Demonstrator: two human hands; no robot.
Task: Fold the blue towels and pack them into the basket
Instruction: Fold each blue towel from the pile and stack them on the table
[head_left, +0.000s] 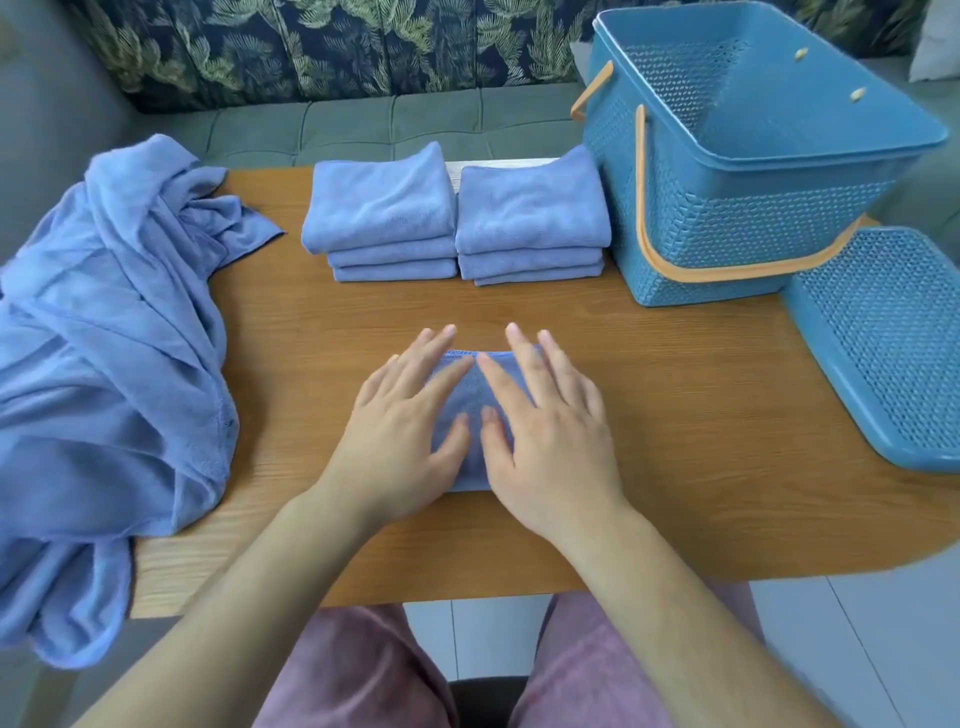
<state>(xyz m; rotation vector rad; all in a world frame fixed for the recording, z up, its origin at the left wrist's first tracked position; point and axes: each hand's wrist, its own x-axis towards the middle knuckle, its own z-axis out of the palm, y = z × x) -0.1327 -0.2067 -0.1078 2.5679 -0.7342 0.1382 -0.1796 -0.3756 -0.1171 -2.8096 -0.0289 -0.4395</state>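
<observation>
— While both hands lie flat on the cloth, where does the table (675, 415) leave open room?
— Bare wood runs from the right hand (550, 426) out to the lid (883, 353), which lies at the table's right side. A narrower strip separates the left hand (405, 421) from the heap of unfolded towels (104, 338), which spills over the left edge.
— And further back?
— Two piles of folded towels, the left stack (379, 208) and the right stack (530, 213), sit side by side near the far edge. The basket (753, 208) stands just right of them, open-topped, with its orange handles lowered.
— And the room?
— The wood is orange-brown with a clear grain. A grey-green sofa (363, 124) with a leaf-print back (311, 47) lies beyond it, and pale floor tiles (857, 649) show below.
— What about the towel in work?
— The small folded towel (462, 400) lies at the front middle, well apart from the basket. It is blue and fine-napped, with a stitched hem along its far edge. Both hands press on it with fingers straight and spread, gripping nothing, and the thumbs nearly meet.
</observation>
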